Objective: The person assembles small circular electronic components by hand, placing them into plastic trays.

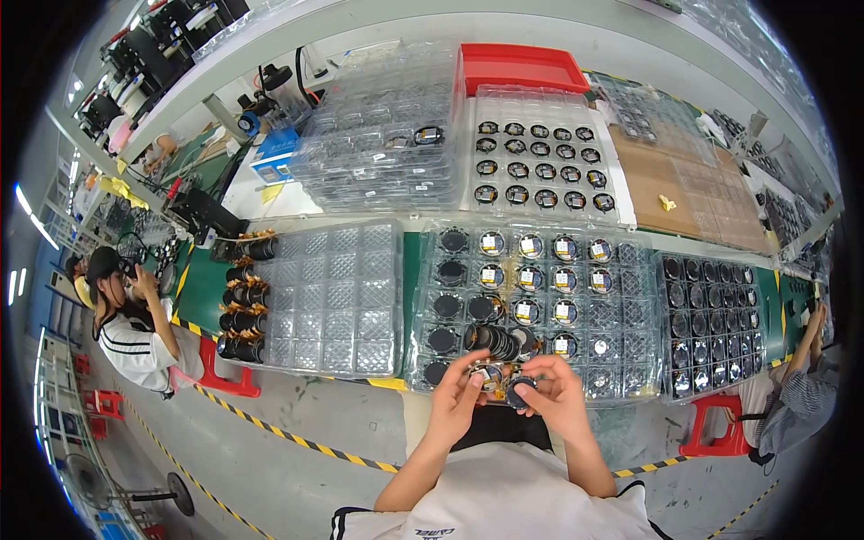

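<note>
My left hand (pixel 457 403) holds a round watch module (pixel 487 375) by its edge, with its pale and gold inner side showing. Pinched between the fingers of my right hand (pixel 556 392) is a round black disc (pixel 520 391), like a watch display. Both pieces are close together above the near edge of a transparent compartment tray (pixel 630 310). Just beyond my fingers, a leaning row of black discs (pixel 500 342) lies on the tray. Farther along sit modules with white labels (pixel 531 245), and black round pieces (pixel 452 273) fill its left column.
Left stands another transparent tray (pixel 333 297), with stacked black round parts (pixel 241 321) along its side. A tray of black rounds (pixel 711 315) lies right. Behind are stacked trays (pixel 378 117), a white module tray (pixel 540 112) and a red bin (pixel 522 67). People sit on both sides.
</note>
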A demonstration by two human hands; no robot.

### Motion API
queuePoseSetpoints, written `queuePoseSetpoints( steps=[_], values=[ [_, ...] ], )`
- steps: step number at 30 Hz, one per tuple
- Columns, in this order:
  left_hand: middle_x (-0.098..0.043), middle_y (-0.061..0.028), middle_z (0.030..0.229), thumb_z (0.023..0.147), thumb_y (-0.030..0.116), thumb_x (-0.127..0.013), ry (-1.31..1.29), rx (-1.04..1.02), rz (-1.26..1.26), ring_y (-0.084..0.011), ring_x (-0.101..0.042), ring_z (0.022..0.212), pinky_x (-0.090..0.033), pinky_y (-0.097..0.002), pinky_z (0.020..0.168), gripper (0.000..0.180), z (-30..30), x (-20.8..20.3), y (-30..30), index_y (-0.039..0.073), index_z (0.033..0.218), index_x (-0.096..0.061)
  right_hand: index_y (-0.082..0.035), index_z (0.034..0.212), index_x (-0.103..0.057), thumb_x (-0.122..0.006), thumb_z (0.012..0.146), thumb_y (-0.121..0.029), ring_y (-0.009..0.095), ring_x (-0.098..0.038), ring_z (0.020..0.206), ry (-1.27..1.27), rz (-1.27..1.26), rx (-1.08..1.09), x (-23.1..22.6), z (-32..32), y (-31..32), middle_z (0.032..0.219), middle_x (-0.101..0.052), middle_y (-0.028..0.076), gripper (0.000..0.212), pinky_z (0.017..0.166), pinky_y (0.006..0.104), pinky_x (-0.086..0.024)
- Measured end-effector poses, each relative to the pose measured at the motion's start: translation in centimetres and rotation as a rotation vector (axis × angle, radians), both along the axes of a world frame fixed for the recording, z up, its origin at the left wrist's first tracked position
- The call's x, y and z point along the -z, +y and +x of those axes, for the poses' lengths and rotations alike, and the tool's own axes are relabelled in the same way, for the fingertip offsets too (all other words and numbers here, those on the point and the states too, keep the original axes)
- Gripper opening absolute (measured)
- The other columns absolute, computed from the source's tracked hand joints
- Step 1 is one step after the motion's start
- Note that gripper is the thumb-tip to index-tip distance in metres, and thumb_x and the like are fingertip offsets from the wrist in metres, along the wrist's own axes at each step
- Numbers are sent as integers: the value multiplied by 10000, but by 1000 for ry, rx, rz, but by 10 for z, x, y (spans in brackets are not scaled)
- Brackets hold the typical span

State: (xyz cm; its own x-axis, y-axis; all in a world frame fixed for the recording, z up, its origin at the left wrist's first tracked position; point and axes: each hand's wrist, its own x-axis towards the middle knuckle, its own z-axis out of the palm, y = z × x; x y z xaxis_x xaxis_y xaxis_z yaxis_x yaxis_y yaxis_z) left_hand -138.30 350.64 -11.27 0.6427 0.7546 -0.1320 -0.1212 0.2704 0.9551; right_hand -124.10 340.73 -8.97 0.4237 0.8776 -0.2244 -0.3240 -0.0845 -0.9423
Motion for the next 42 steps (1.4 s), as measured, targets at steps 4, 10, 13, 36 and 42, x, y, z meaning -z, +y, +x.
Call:
queuePoseSetpoints(
  steps=[4,10,13,36,42],
  values=[
    [-617,-36,1025,951,132,-472,-20,-18,-23,-58,-560,747,-458,-183,641,268,-1,3,-1,41,1202,-501,-10,1099,-469,-595,807,71,157,-643,694,8,43,-55,0,1,-1,997,-563,91,329,509,221,-518],
    [-638,-35,979,937,152,-502,-6,-42,-3,-52,-563,791,-449,-184,627,271,3,-4,-2,37,1180,-528,-39,1141,-527,-617,824,-5,142,-633,824,-223,73,-349,-3,9,-4,969,-627,82,331,693,268,-535],
    [-636,-33,991,939,140,-495,14,98,-12,-52,-561,796,-450,-186,632,286,1,-1,2,47,1209,-518,-67,1095,-590,-633,819,-34,141,-641,822,-362,68,-386,-6,9,-2,906,-646,56,282,718,269,-527],
    [-585,-73,1073,930,70,-496,-46,223,13,-88,-562,940,-498,-243,772,358,3,2,-1,29,1279,-430,29,929,-575,-634,809,33,129,-633,807,-91,-36,11,10,-4,-1,869,-634,82,134,695,247,-542],
    [-620,-73,970,933,88,-496,82,196,80,-94,-599,842,-507,-233,731,321,2,-1,-3,32,1247,-465,23,884,-536,-623,819,32,133,-639,777,-138,-109,68,20,-9,1,862,-628,93,109,631,241,-546]
  ],
)
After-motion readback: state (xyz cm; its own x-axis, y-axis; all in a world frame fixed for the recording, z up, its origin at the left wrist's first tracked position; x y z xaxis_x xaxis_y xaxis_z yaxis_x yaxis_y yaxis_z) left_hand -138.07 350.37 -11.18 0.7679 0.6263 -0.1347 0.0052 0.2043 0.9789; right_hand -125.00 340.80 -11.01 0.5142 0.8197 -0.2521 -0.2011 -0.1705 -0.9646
